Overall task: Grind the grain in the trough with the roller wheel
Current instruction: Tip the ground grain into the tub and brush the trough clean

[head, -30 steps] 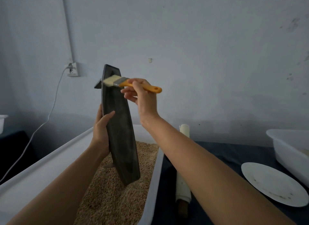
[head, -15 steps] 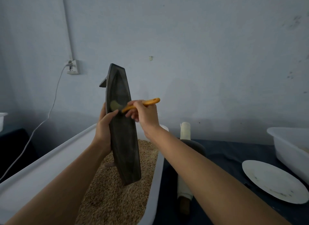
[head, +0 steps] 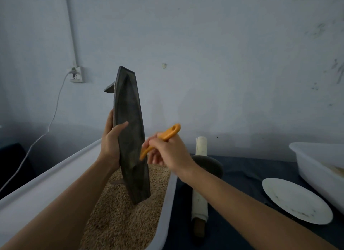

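— Item one, trough?
— Upright over the grain tub; left hand grips its edge.
— Right hand?
— Fingers curled round an orange brush handle, low beside the trough.
— Roller wheel?
— On the table, right of the tub.

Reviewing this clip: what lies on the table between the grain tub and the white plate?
In the head view, the roller wheel on its white-wrapped axle lies on the dark cloth between the grain tub and the white plate.

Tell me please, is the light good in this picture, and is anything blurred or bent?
Head view: dim, bluish light; the dark trough shows little inner detail. The brush in the right hand looks slightly motion-blurred. Wide-angle bending curves the white tub's rim.
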Available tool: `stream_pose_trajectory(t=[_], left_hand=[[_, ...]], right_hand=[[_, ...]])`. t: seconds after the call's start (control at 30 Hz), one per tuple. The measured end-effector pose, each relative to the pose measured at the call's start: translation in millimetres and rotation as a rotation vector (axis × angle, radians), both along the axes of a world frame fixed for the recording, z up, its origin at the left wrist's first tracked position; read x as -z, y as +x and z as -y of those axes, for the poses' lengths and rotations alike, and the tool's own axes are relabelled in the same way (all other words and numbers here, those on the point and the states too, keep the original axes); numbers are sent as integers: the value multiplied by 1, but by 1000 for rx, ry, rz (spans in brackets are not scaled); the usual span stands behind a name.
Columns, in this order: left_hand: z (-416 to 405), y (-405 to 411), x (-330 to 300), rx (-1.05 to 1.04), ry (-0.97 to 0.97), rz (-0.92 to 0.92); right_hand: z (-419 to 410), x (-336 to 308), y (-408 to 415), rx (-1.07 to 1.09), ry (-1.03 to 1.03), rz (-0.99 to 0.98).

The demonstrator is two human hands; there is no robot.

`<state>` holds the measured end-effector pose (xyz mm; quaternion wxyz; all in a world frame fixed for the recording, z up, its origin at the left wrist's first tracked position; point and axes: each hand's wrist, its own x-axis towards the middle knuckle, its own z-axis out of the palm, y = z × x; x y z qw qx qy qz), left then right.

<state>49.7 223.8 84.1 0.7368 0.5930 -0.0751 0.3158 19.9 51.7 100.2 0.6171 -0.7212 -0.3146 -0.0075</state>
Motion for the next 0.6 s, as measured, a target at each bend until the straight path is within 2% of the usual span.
stream_pose_trajectory(t=[0.07,0.13,0.2,0.27,0.33,0.4,0.47,0.53,0.6], left_hand=[[0,-1,-1,-5,-9,12],[-1,-1,-2,1,-8,32],[-3,-1,-3,3,-4,42],[-4,-1,-3,-5,-9,42],[-5,0,-3,-15,-12,47],[-7,1,-2,-27,-24,47],[-10,3,-1,-47,-53,42],[-12,4,-1,-65,-66,40],[-13,4,-1,-74,-74,42]], right_hand=[[3,11,-3,-30,-90,3],[9,15,0,31,-120,-5],[15,14,2,102,-52,5],[19,12,1,66,56,4],[20,16,-4,-10,18,16],[20,24,-8,9,-30,37],[25,27,-9,54,52,47],[29,25,-11,-2,133,67],[31,25,-14,-72,105,91]])
